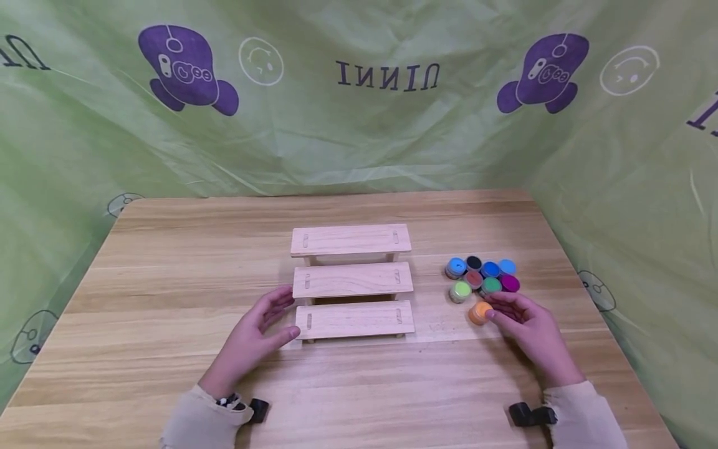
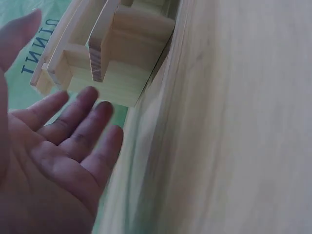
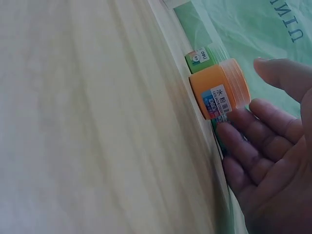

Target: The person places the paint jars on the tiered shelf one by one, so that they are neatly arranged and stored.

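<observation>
A three-step wooden stand (image 1: 352,280) sits in the middle of the table. My left hand (image 1: 253,338) is at its left end with fingers spread; in the left wrist view the fingertips lie just short of the side panel (image 2: 109,83), and the palm holds nothing. On the right, an orange paint pot (image 1: 479,313) with a clear lid and a printed label (image 3: 217,101) stands upright. My right hand (image 1: 533,333) is beside that pot, its fingertips right at the pot's side and its thumb raised apart from the lid. A light green pot (image 1: 460,291) stands just behind the orange one.
Behind the orange pot several more paint pots cluster, among them a black one (image 1: 473,262), a dark green one (image 1: 491,285) and a magenta one (image 1: 510,283). A green printed curtain (image 1: 359,137) hangs around the table (image 1: 168,280) at the back and sides.
</observation>
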`<state>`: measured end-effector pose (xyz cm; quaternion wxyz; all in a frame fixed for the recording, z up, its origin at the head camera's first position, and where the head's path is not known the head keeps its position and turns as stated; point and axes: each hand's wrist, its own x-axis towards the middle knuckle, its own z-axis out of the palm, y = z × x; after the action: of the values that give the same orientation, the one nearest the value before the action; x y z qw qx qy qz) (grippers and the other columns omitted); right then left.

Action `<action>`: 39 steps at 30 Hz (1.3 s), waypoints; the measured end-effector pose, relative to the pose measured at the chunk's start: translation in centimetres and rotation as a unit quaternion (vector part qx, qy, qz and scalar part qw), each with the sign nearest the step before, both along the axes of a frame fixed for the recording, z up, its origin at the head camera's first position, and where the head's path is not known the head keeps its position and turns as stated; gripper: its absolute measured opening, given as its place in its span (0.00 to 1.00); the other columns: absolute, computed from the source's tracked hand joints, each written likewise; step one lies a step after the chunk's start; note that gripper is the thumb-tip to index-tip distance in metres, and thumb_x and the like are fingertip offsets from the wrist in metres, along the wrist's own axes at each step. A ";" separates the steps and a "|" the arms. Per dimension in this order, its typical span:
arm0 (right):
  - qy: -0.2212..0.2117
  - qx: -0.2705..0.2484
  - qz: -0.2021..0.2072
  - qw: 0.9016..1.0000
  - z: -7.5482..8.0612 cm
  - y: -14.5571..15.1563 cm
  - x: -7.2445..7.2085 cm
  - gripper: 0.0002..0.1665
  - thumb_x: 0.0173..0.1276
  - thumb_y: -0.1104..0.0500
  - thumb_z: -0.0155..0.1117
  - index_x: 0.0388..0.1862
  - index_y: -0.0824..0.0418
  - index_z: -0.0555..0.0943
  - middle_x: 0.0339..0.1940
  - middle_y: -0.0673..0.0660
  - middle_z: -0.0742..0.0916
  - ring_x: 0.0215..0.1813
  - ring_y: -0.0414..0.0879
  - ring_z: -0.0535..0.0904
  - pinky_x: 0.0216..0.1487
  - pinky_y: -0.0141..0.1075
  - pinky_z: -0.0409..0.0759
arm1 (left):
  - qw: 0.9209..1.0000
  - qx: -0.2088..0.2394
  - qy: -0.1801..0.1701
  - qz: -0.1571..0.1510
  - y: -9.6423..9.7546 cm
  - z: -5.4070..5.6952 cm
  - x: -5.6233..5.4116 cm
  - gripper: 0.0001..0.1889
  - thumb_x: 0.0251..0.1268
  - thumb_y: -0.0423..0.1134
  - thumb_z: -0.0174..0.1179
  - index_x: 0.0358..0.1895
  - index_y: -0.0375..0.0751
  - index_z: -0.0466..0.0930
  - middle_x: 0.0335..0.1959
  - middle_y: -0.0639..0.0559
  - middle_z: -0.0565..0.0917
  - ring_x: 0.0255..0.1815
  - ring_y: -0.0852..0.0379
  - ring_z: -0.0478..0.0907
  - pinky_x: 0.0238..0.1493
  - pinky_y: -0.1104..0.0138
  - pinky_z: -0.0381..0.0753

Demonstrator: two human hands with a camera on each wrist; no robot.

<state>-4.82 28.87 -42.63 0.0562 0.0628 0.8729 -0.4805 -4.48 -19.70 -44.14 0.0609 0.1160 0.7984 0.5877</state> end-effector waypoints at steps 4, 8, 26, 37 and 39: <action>-0.004 0.022 0.010 1.000 0.0 -0.2 -0.2 0.32 0.71 0.42 0.65 0.66 0.61 0.76 0.62 0.62 0.83 0.58 0.45 0.79 0.49 0.20 0.77 | 1.000 -0.003 -0.013 -0.010 0.2 -0.5 -0.1 0.39 0.60 0.37 0.73 0.72 0.33 0.63 0.68 0.40 0.74 0.70 0.41 0.69 0.70 0.67 0.67; -0.009 0.020 0.008 1.000 0.0 -0.4 0.0 0.33 0.71 0.43 0.66 0.67 0.61 0.76 0.63 0.62 0.82 0.63 0.56 0.77 0.50 0.19 0.74 | 1.000 -0.004 -0.018 0.003 0.5 -1.0 0.0 0.38 0.59 0.36 0.73 0.71 0.33 0.65 0.67 0.41 0.76 0.69 0.42 0.71 0.69 0.70 0.68; -0.032 0.036 -0.003 0.999 -0.7 -0.7 0.0 0.42 0.61 0.37 0.73 0.67 0.61 0.76 0.68 0.65 0.78 0.73 0.64 0.66 0.71 0.62 0.63 | 0.995 -0.098 0.003 0.010 0.6 -1.6 0.4 0.37 0.54 0.45 0.77 0.67 0.44 0.73 0.66 0.47 0.77 0.70 0.45 0.70 0.71 0.47 0.60; -0.016 0.050 0.001 0.999 -0.8 -0.9 0.1 0.35 0.64 0.46 0.74 0.64 0.62 0.78 0.68 0.67 0.77 0.72 0.66 0.66 0.71 0.61 0.64 | 0.995 -0.098 0.001 0.019 0.8 -1.7 0.5 0.36 0.52 0.45 0.78 0.66 0.45 0.74 0.65 0.48 0.78 0.69 0.47 0.71 0.71 0.53 0.61; -0.017 0.052 0.000 0.998 -0.8 -0.9 0.1 0.35 0.64 0.46 0.74 0.64 0.63 0.78 0.67 0.67 0.77 0.72 0.66 0.67 0.70 0.61 0.65 | 0.995 -0.099 0.002 0.019 0.8 -1.7 0.5 0.36 0.52 0.45 0.78 0.66 0.45 0.74 0.65 0.48 0.78 0.69 0.47 0.71 0.71 0.53 0.62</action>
<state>-4.68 27.96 -43.45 0.0674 0.0737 0.8957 -0.4332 -4.01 -18.88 -45.81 0.0592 0.0948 0.8547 0.5069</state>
